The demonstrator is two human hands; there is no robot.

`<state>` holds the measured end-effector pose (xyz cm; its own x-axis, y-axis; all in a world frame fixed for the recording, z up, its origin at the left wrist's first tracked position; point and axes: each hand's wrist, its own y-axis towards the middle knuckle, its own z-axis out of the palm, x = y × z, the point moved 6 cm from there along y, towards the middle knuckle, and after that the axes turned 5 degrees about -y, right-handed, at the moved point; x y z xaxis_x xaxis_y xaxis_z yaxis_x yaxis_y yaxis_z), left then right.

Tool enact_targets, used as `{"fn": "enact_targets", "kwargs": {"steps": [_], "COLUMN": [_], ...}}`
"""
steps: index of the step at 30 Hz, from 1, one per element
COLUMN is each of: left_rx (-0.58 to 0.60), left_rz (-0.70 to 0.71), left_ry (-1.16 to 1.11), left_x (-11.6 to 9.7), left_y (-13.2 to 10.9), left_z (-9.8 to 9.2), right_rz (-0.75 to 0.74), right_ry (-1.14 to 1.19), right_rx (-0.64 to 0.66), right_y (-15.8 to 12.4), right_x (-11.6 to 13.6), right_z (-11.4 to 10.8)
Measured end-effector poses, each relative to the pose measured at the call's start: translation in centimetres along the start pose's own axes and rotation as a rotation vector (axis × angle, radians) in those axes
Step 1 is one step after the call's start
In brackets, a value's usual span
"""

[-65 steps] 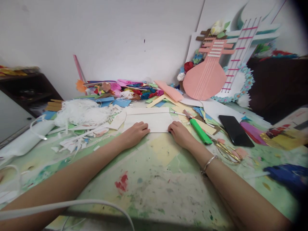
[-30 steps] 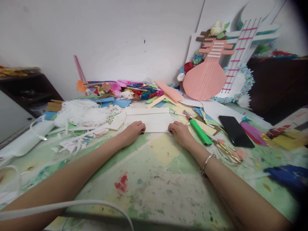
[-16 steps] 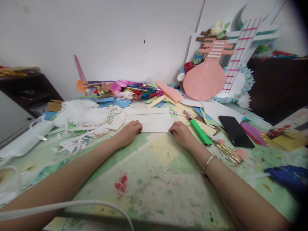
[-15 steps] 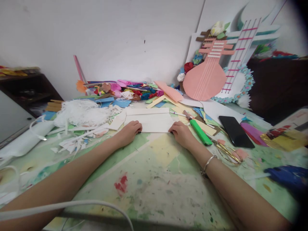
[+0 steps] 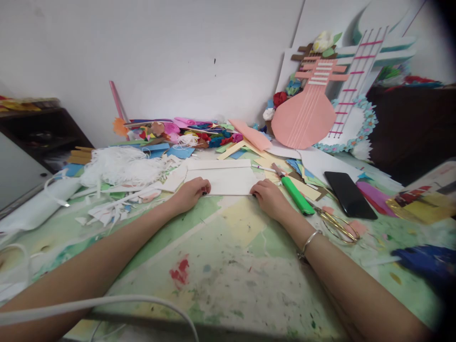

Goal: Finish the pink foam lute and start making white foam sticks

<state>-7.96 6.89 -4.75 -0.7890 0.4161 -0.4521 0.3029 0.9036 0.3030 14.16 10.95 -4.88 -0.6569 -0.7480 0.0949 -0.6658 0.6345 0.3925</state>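
A white sheet of paper lies on the table in front of me, with a folded strip along its far edge. My left hand pinches its near left corner, fingers curled. At the near right corner, my right hand grips the same sheet with bent fingers. The near edge runs straight between both hands. Just right of my right hand are a green utility knife and a thin white pen. Gold-handled scissors rest farther right.
White shredded paper and scraps heap at left. A black phone and a blue glue gun lie at right. Paper lutes, one pink, lean against the wall. A white cable crosses the near left.
Both hands stay at the sheet's near corners. The fingers of my left hand have shifted very slightly, and the sheet's near edge sits a touch higher in view.
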Motion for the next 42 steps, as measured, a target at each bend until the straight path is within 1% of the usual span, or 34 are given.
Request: {"fn": "enact_targets", "kwargs": {"steps": [6,13,21,27,31,34,37,42], "left_rx": [0.002,0.006,0.094,0.093,0.091,0.055,-0.001,-0.019], "left_rz": [0.033,0.22,0.294,0.306,0.273,0.211,0.108,-0.045], "left_ry": [0.037,0.137,0.17,0.32,0.379,0.283,0.168,0.052], "left_x": [-0.2,-1.4,-1.9,-2.2,-2.0,-1.6,-0.6,0.7], "left_y": [-0.1,-0.8,-0.9,-0.8,-0.7,-0.5,-0.2,0.0], "left_z": [-0.3,-0.6,-0.5,-0.2,0.1,0.2,0.2,0.0], "right_rz": [0.046,0.069,0.061,0.037,0.048,0.072,0.102,0.133], "right_ry": [-0.052,-0.062,-0.064,-0.075,-0.096,-0.116,-0.129,-0.135], "right_rx": [0.021,0.019,0.001,0.02,0.043,0.051,0.055,0.073], "right_y": [0.0,0.0,0.0,0.0,0.1,0.1,0.1,0.3], "right_x": [-0.7,-1.2,-1.0,-0.7,-0.7,-0.8,-0.9,-1.4], "right_z": [0.7,0.8,0.1,0.0,0.3,0.6,0.9,1.4]}}
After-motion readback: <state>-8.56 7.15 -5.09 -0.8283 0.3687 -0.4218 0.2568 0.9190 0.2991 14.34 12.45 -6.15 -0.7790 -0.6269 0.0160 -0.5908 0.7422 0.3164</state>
